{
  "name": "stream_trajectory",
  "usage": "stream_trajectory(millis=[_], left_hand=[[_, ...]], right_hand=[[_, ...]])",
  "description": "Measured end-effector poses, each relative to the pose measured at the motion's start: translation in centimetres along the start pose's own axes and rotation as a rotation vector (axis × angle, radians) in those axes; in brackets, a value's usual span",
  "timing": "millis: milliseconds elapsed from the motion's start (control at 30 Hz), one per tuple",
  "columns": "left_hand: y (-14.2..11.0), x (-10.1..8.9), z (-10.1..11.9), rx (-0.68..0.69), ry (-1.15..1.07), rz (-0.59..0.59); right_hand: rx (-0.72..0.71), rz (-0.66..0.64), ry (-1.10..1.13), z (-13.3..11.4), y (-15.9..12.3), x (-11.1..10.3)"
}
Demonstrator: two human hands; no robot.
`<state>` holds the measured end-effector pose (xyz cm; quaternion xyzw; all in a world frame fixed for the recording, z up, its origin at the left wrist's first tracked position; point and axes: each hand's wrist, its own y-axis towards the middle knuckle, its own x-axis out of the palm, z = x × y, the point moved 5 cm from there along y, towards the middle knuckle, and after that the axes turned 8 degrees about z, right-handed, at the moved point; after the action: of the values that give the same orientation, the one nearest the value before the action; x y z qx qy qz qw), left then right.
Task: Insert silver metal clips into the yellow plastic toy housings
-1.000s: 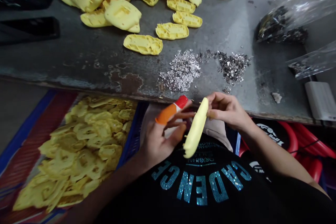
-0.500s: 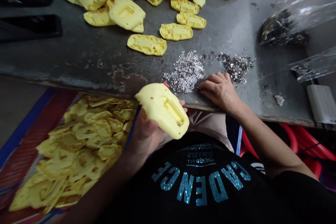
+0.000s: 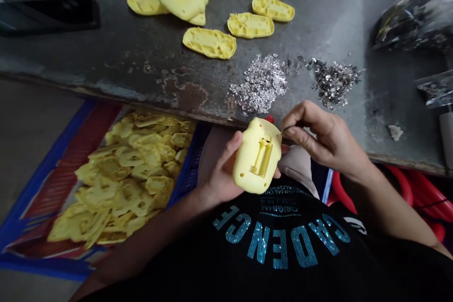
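My left hand (image 3: 221, 174) is wrapped round a yellow plastic toy casing (image 3: 249, 158) from the left and below. An oblong battery compartment and several small holes show on the casing's upward face. A bit of red (image 3: 270, 119) sticks out at its far edge. At the casing's upper right corner, my right hand (image 3: 320, 134) pinches a small dark thin piece (image 3: 286, 129), too small to name surely. Just beyond the hands, a pile of small shiny metal pieces (image 3: 262, 85) lies on the metal table, with a darker pile (image 3: 336, 82) to its right.
Yellow shells (image 3: 210, 42) lie along the table (image 3: 134, 71), more heaped behind. A blue crate (image 3: 33, 193) full of yellow parts (image 3: 134, 174) stands lower left. A phone (image 3: 49, 16) lies at left, bags of metal pieces (image 3: 414, 19) at right. Red tubing (image 3: 396, 184) shows below.
My right hand has lifted from the metal pieces and come to the casing's corner, pinching a small piece. The casing has moved right and turned more upright in my left hand.
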<state>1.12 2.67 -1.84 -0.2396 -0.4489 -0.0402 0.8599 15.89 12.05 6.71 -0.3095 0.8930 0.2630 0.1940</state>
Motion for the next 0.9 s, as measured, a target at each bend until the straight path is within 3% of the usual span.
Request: stream_trajectory(millis=[200,700,900], left_hand=[[-0.1,1.3,-1.0,-0.092,0.019,-0.078],[-0.3,2.8,-1.1,-0.015,-0.002,-0.102],[-0.7,2.3,-1.2,-0.012,0.065,-0.016]], right_hand=[[-0.047,-0.136,-0.049,-1.7,-0.1,0.0],[-0.044,-0.158,-0.111,-2.7,0.2,-0.7],[-0.032,-0.174,-0.173,-3.2,0.5,-0.6]])
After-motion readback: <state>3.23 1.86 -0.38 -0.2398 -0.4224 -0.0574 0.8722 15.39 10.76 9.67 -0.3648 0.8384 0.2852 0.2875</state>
